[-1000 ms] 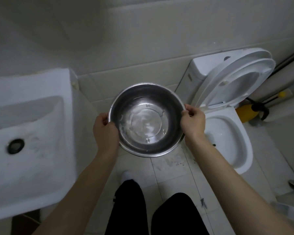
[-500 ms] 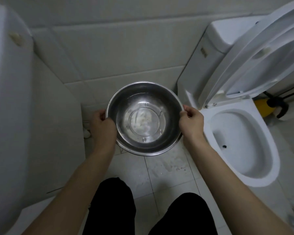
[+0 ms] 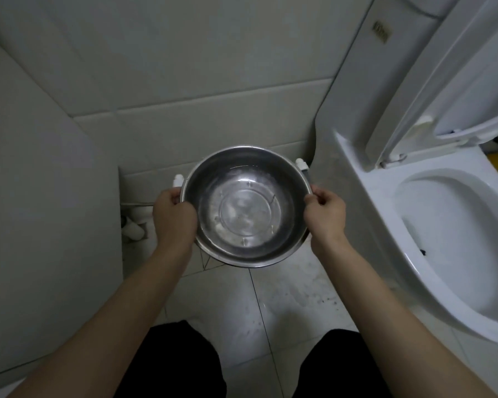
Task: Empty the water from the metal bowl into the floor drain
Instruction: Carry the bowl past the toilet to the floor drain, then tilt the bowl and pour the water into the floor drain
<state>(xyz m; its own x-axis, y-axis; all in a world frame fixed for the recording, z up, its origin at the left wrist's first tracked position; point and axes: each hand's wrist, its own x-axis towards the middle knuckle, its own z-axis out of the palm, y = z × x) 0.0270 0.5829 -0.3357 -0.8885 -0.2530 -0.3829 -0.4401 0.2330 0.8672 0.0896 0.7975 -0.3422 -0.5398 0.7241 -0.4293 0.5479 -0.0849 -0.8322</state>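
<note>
While the left hand [image 3: 173,215] and right hand [image 3: 325,214] grip opposite rims, the metal bowl [image 3: 246,206] sits level, mouth up, above tiled floor [image 3: 270,305] between wall [image 3: 49,196] and toilet [image 3: 431,225].

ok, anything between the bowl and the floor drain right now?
The left hand and right hand grip the metal bowl at its rim, above the tiled floor. The only floor opening visible is low to the left, beside the left hand, and white pipes sit in it, partly blocking it. Nothing else visible between.
</note>
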